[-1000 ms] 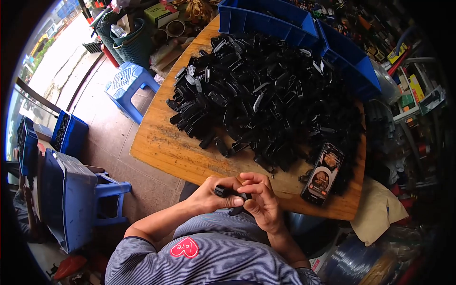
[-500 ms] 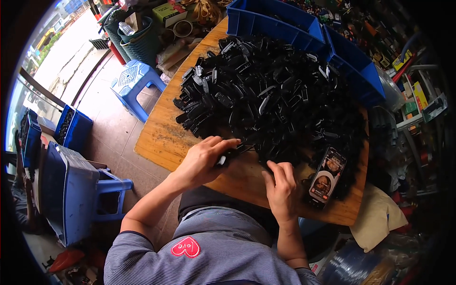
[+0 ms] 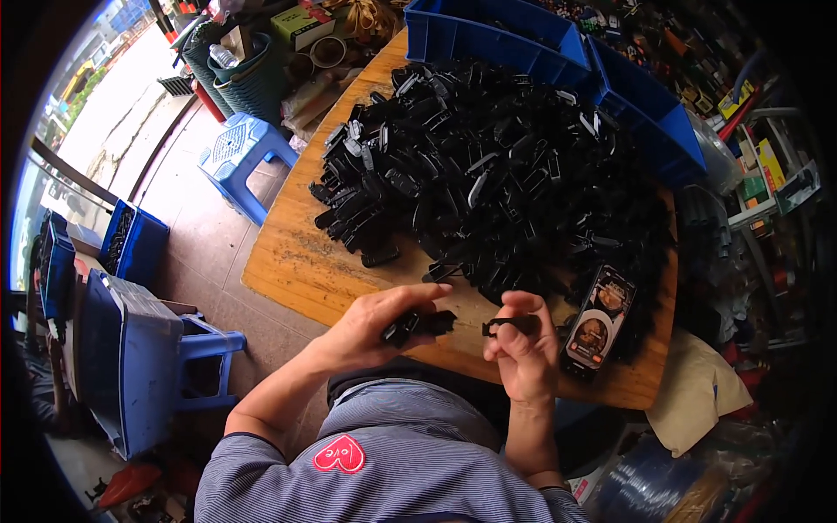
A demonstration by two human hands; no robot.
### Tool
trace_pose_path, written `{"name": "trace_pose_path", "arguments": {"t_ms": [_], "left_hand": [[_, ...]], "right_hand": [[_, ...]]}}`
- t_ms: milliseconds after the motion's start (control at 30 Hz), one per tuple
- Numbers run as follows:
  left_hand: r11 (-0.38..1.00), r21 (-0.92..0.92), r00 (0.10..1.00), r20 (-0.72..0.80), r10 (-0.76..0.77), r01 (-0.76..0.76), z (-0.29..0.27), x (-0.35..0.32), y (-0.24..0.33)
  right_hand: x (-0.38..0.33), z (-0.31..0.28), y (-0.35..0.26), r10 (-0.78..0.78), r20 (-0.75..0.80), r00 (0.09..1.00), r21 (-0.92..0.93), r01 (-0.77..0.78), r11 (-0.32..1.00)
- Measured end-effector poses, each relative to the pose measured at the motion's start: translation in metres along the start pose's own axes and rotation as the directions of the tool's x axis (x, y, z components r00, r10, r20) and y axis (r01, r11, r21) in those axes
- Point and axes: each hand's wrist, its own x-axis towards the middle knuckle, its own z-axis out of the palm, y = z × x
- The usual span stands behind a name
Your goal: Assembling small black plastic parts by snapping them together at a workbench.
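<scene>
A large heap of black plastic parts [image 3: 488,166] covers most of the wooden table [image 3: 292,261]. Near the table's front edge, my left hand [image 3: 370,321] is closed around a black plastic piece [image 3: 418,327]; whether it is one part or more I cannot tell. A short way to the right, my right hand [image 3: 529,349] pinches a smaller black plastic piece [image 3: 513,325] with a notched end between thumb and fingers. The two held pieces face each other across a small gap. A lit phone [image 3: 599,322] leans against the heap just right of my right hand.
Blue plastic bins [image 3: 497,44] line the table's far edge, another blue bin [image 3: 649,113] at the far right. A blue stool [image 3: 244,157] stands left of the table. Lower left, a large blue tub [image 3: 131,357] sits by another stool. Shelves [image 3: 767,192] crowd the right.
Both hands have drawn back from the heap's near edge toward me. My right hand has turned and now shows a small black piece in its fingers. More of the left hand's black piece shows.
</scene>
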Motion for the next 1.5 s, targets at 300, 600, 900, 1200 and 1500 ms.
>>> {"name": "trace_pose_path", "arguments": {"t_ms": [300,600,900,1200,1500], "left_hand": [[0.992,-0.048,0.992,-0.047,0.119,-0.121,0.016,0.001,-0.009],[0.978,-0.137,0.985,0.04,0.166,-0.159,0.012,0.004,-0.005],[0.77,-0.48,0.907,0.209,-0.367,0.422,0.029,0.006,0.012],[0.491,-0.799,0.891,0.116,-0.44,0.347,-0.009,0.055,-0.016],[0.8,-0.599,0.9,-0.341,-0.271,0.014,-0.107,0.295,0.003]], "right_hand": [[-0.001,0.006,0.014,0.106,0.059,0.993,0.089,-0.111,0.99],[-0.007,-0.004,0.009,0.354,0.204,0.913,0.139,-0.385,0.913],[0.004,0.008,0.018,-0.404,0.19,0.895,-0.65,0.423,0.631],[0.037,-0.044,-0.02,-0.411,0.155,0.898,-0.942,0.009,-0.336],[0.041,-0.043,-0.003,-0.468,0.109,0.877,-0.989,0.05,-0.136]]}}
